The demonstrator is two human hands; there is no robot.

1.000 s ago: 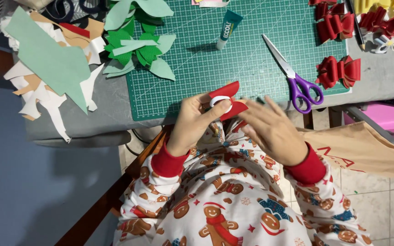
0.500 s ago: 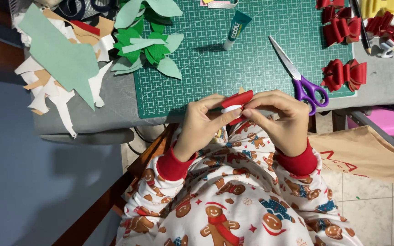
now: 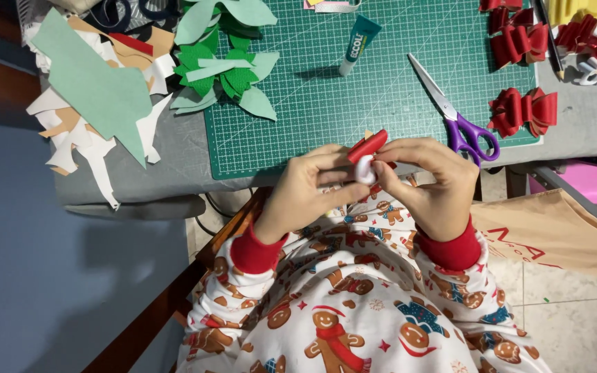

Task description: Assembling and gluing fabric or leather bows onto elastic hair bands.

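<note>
- The left hand (image 3: 310, 185) and the right hand (image 3: 431, 181) meet just off the near edge of the worktop (image 3: 174, 169), above the lap.
- Both hands pinch one small piece: a red strip (image 3: 367, 146) folded over a white loop (image 3: 365, 170). The piece sits between the fingertips of both hands, clear of the cutting mat (image 3: 354, 90).
- Left hand: fingers curl inward and the thumb presses the piece from below. Right hand: the index finger and thumb grip it from the far side, and the other fingers are bent under the palm. Neither hand is released; both grasp the same piece.
- Judged from the grip, the two-sided pinch keeps the red fold pressed together and steadies a part too small for one hand.
- Both wrists are bent toward each other, red cuffs showing, forearms coming up from the lap.
- Scissors (image 3: 459, 119) with purple handles lie on the mat near its right edge, blades pointing away, just beyond the right hand.
- A glue tube (image 3: 358, 43) lies near the far edge of the mat.
- Finished red bows (image 3: 524, 110) lie at the right edge of the worktop, with more at the far right corner.
- Green leaf cut-outs (image 3: 224, 65) and paper scraps (image 3: 95, 103) are heaped at the left side.
</note>
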